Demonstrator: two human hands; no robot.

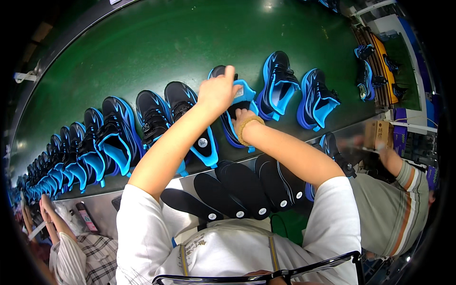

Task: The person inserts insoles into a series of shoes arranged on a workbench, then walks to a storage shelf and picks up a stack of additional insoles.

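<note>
Nearest the lens, the dark rail (266, 274) of your seat crosses your white shirt (228, 251), and above it black insoles (237, 192) fan out along the steel ledge (102, 206). Your left hand (217, 92) is closed over the heel of a black-and-blue sneaker (233, 114) on the green conveyor belt (156, 52), fingers curled over its collar. Your right hand (241, 116) reaches into the shoe's opening; its fingers are hidden inside, so it cannot be told whether they grip anything. The sneaker lies directly beneath both hands, at the belt's near edge, between a black sneaker (187, 114) to its left and a blue-trimmed sneaker (278, 85) to its right. The likely risk is that the shoe tips or slides into its close neighbours if your left hand loosens while the right pushes. A long row of sneakers (85, 152) curves away left; two other people (394, 209) work at either side.
</note>
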